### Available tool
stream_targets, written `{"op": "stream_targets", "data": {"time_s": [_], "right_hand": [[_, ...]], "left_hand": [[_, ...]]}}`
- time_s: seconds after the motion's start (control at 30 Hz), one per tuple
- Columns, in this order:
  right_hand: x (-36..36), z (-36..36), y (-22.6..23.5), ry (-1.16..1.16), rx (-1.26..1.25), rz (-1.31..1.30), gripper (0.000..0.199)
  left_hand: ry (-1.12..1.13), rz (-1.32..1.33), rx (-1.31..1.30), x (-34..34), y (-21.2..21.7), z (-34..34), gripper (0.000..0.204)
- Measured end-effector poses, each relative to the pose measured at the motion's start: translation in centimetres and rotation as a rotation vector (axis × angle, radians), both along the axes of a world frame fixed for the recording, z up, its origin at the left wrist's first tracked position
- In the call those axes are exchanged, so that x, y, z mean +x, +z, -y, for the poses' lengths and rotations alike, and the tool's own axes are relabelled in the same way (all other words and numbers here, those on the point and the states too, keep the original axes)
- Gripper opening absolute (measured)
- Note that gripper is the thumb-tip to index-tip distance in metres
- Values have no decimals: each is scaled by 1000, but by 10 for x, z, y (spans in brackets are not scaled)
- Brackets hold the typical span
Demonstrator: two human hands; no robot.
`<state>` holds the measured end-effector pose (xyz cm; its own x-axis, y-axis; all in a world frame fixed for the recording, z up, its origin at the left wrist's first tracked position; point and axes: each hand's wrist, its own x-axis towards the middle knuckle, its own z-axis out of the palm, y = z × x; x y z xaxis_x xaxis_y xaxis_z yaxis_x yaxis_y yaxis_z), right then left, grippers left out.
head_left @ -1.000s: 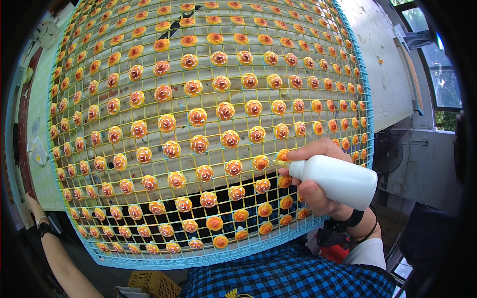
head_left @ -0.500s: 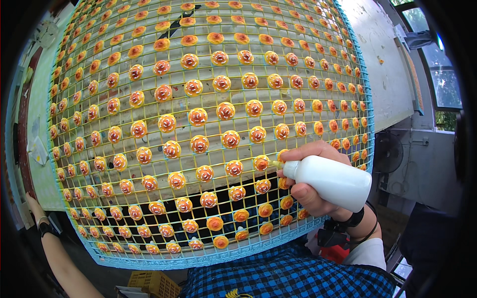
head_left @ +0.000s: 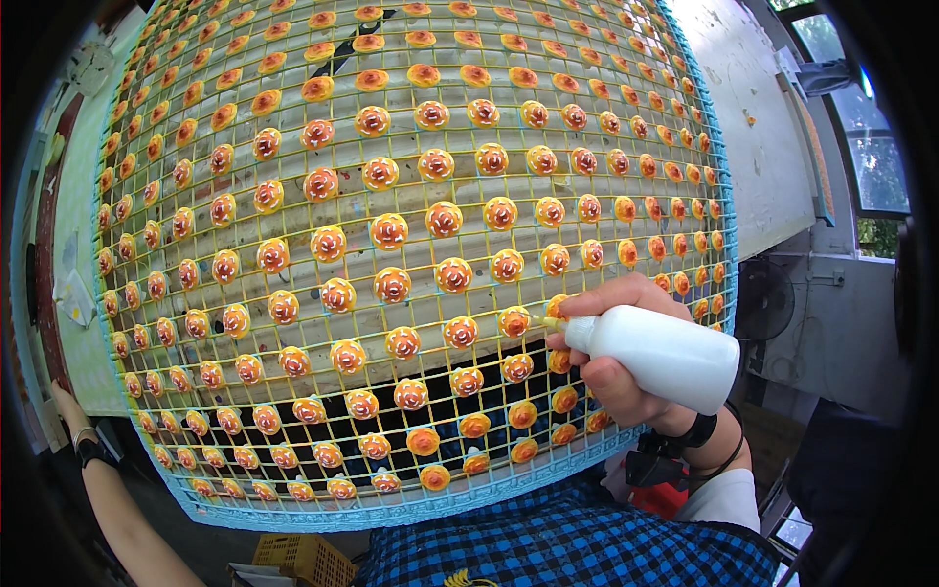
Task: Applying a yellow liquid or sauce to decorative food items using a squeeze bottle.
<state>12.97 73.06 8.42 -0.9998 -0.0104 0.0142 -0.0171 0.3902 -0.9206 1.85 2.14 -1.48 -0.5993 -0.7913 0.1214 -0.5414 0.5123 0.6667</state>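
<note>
My right hand (head_left: 626, 386) is closed around a white squeeze bottle (head_left: 670, 360) with a narrow yellowish nozzle. The nozzle points left at an orange-yellow rose (head_left: 514, 322) on a wire grid; whether it touches cannot be told. The large grid panel (head_left: 411, 504) has a light blue moulded border and rows of small roses. Many roses carry white marks on their petals, such as one rose (head_left: 388, 232) near the middle; others, like a rose (head_left: 423, 441) low down, are plain orange. At far left, my left hand (head_left: 70, 411) lies by a table edge, its fingers hardly visible.
A pale green table surface (head_left: 103, 352) lies beyond the panel's left side. Under the grid show pale, stained boards. A yellow plastic crate (head_left: 305, 556) stands below the front border. At right are a dark fan (head_left: 765, 298) and a whitish board (head_left: 753, 147) near a window.
My right hand has shifted the bottle slightly to the right, and its nozzle has drawn back a little with it. The panel and my left hand look the same.
</note>
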Motion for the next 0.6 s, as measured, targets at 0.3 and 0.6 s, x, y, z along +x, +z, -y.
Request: {"op": "stream_targets", "data": {"time_s": [0.3, 0.6], "right_hand": [[1, -1, 2, 44, 27, -1, 32], [2, -1, 0, 9, -43, 22, 29]], "left_hand": [[-1, -53, -21, -4, -14, 49, 51], [19, -97, 30, -2, -7, 33, 50]]}}
